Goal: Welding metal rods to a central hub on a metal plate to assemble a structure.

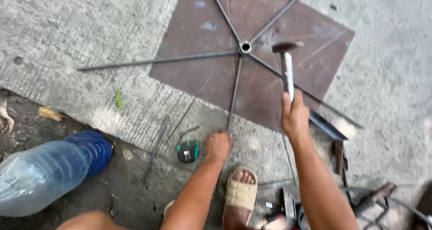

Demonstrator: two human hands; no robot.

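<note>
My right hand grips the handle of a hammer, whose head hovers just right of a small metal ring hub. Several thin steel rods radiate from that hub like spokes, lying on a brown rusty steel plate. My left hand is closed around the near end of the rod that points toward me, pressing it down at the edge of the concrete. A sandalled foot rests just below that hand.
A large clear water bottle with a blue top lies at lower left. A green-and-black tape measure sits beside my left hand. Loose rods, a metal angle piece and tools lie on the concrete.
</note>
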